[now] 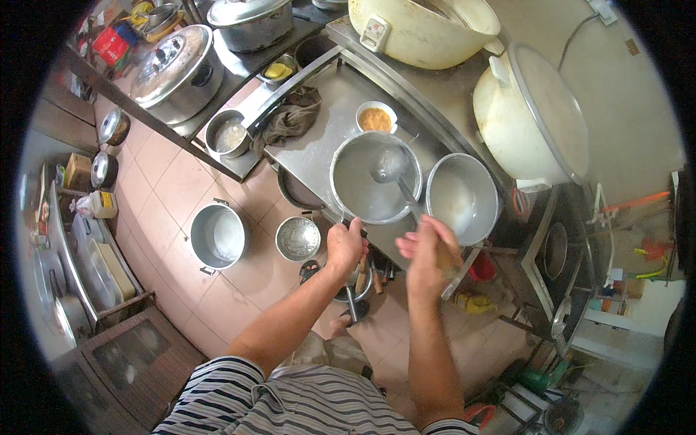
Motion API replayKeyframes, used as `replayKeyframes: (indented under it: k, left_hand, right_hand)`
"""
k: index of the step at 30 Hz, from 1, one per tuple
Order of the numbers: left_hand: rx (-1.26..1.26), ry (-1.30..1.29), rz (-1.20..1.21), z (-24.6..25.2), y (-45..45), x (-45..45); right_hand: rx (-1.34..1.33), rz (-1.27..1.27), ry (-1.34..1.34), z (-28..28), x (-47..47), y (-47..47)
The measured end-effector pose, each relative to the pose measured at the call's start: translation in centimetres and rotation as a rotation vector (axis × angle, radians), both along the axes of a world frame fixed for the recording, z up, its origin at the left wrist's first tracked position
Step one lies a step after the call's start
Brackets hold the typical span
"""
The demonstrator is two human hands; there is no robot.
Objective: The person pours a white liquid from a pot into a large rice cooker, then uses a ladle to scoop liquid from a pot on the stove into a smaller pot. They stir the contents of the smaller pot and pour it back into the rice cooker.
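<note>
Before me a metal pot (348, 190) with pale, cloudy contents stands on a stainless steel table (331, 109). My left hand (346, 246) is closed on the pot's dark handle at its near rim. In my right hand (429, 255), which is slightly blurred, is the handle of a metal ladle (408, 193). The ladle's bowl is inside the pot, over the contents. Close on the right is a second deep metal pot (462, 198) with whitish residue or liquid at its bottom. Behind the first pot sits a white bowl (375, 117) of orange-brown food.
A dark cloth (293, 117) lies on the table's left side. Large cream-coloured cookers (527, 109) stand behind and right. On the tiled floor are a metal pot (219, 236) and a smaller metal bowl (298, 239). Lidded pots (174, 70) fill a rack at left.
</note>
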State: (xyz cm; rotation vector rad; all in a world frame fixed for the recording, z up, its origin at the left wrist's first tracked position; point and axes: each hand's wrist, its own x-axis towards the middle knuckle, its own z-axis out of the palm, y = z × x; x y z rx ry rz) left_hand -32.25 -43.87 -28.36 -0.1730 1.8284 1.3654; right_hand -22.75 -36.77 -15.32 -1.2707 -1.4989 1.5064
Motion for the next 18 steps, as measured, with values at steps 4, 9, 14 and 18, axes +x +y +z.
replayKeyframes:
  k: [4,9,14,18]
  left_hand:
    - [-0.072,0.129,-0.072,0.3,-0.3,-1.4]
    - [-0.002,-0.048,0.059,-0.1,-0.1,-1.8]
    - [0.004,-0.077,0.072,-0.6,0.0,-1.3]
    - [0.010,-0.050,0.009,-0.8,-0.2,-1.5]
  right_hand:
    - [0.824,0.586,-0.031,-0.8,0.2,-1.1]
    - [0.818,0.645,-0.061,0.0,3.1,-1.2]
    - [0.202,0.144,-0.104,0.0,1.9,-1.1]
    - [0.337,0.275,-0.089,-0.4,0.4,-0.8]
